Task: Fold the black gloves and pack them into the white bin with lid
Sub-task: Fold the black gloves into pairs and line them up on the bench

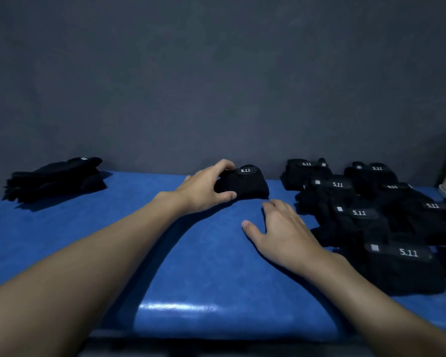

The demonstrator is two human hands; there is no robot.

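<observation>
The left hand [206, 189] gripped a folded glove [245, 185] at the far middle of the blue mat [191, 266]; the right hand [281, 228] lay open on the mat. A heap of folded gloves [358, 215] crowded the mat's right end, an unfolded stack [54, 179] waited at its left, and packing seemingly had not begun.

black gloves [245, 185], white lettering, blue table cover [113, 243]
</observation>
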